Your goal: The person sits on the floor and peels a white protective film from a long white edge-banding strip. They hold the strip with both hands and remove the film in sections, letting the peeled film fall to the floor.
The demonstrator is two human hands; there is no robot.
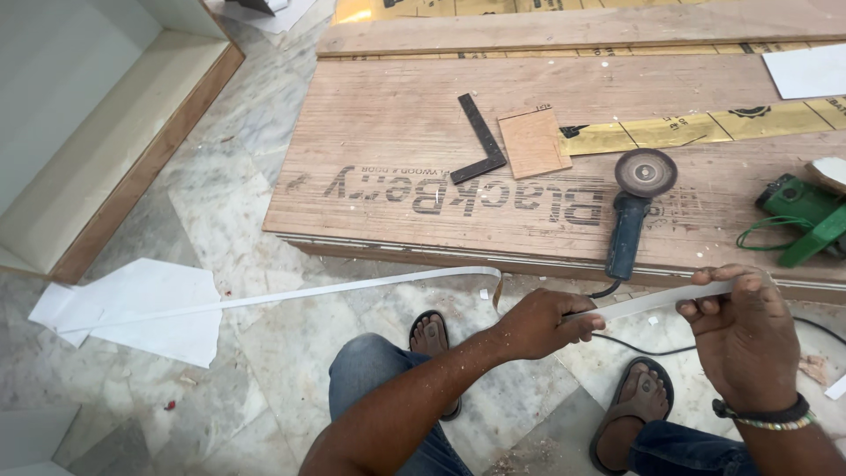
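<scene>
A person is crouching over a marble floor (220, 220), holding a long white strip (352, 286) between both hands. The left hand (542, 322) is pinching it, the right hand (745, 339) is gripping its end. An angle grinder (636, 207), a metal square (480, 141) and a small wooden square (533, 141) are lying on the plywood sheet (397, 115) ahead.

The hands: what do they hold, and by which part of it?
Both hold one long white strip near its right end: the left hand pinches it, and the right hand grips the end itself.
</scene>
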